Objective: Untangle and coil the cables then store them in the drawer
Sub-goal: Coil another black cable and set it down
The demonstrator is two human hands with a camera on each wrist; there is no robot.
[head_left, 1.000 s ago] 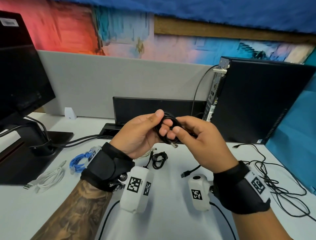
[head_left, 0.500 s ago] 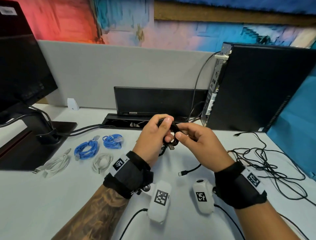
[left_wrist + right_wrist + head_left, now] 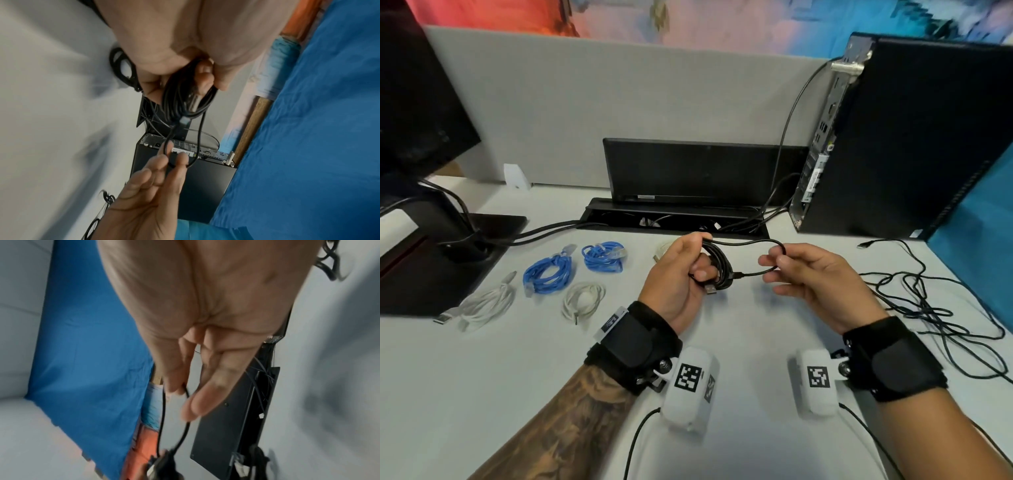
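right fingers point(image 3: 774, 270): you're pinching the loose tail loop of the black USB cable point(image 3: 719, 270).
left hand point(image 3: 681, 274): you're gripping the coiled bundle, curled round it, above the desk point(image 3: 739, 329).
handling: light, limp, springy; it's probably wanting to uncoil, so keep clamping the crossing.
next grip: near the plug end.

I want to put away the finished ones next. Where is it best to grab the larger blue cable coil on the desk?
Probably pinch the blue cable coil across its bundled strands at mid-loop, coming from above: it lies flat on the desk, with loose plug ends that would let it unravel.
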